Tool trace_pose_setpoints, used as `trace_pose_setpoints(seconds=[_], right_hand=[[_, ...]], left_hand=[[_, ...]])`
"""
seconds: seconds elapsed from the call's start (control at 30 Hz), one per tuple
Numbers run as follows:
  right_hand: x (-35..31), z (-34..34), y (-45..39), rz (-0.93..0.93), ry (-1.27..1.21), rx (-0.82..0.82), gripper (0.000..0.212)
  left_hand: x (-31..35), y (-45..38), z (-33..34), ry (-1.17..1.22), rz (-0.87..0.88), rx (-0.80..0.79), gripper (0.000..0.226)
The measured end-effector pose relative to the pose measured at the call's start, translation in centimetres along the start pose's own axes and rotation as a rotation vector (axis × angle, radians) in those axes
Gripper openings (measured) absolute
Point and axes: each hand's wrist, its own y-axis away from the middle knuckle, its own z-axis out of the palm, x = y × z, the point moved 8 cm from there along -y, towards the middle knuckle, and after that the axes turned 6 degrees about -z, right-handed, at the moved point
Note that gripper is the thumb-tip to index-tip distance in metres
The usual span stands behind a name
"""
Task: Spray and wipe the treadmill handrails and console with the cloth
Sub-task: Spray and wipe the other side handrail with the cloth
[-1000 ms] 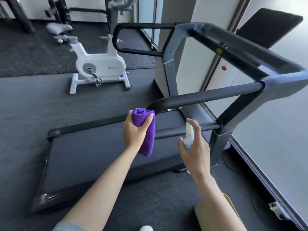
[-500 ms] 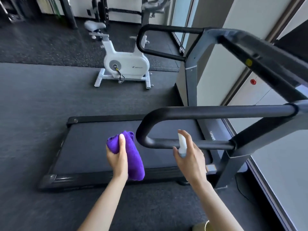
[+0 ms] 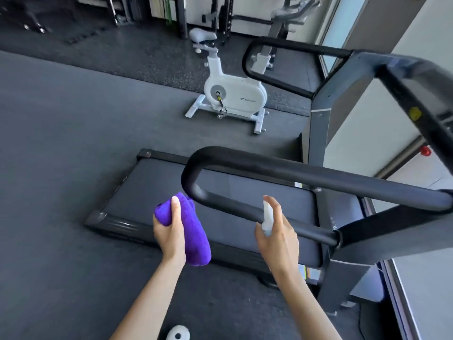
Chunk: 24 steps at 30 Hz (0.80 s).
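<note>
the job looks barely begun: the near handrail (image 3: 282, 174), a smooth matte black looped tube, shows no wet sheen. the right hand (image 3: 277, 234) curls round a small pale spray bottle (image 3: 267, 217) aimed at its lower bar; the left hand (image 3: 169, 231) grips a plush purple cloth (image 3: 193, 231), rolled, just beside the bend. console unwiped.

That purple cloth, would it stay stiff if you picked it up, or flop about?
Probably floppy: the purple cloth droops below the left hand gripping its bunched top. Likely light, since one relaxed grip carries it. Its fuzzy surface suggests it is not slippery.
</note>
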Motion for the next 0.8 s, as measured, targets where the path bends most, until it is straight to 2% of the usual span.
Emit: trace_pose_setpoints(seconds=[0.23, 0.37, 0.8], right_hand=[[2.8, -3.3, 0.4, 0.018, -0.139, 0.062, 0.055], [4.1, -5.5, 0.8, 0.030, -0.065, 0.176, 0.055], [12.6, -8.6, 4.3, 0.312, 0.099, 0.273, 0.055]], left_hand=[[-1.8, 1.9, 1.6, -0.049, -0.039, 0.003, 0.043], [-1.7, 2.0, 2.9, -0.106, -0.045, -0.028, 0.045], [-3.5, 3.4, 4.5, -0.125, -0.070, -0.040, 0.049]])
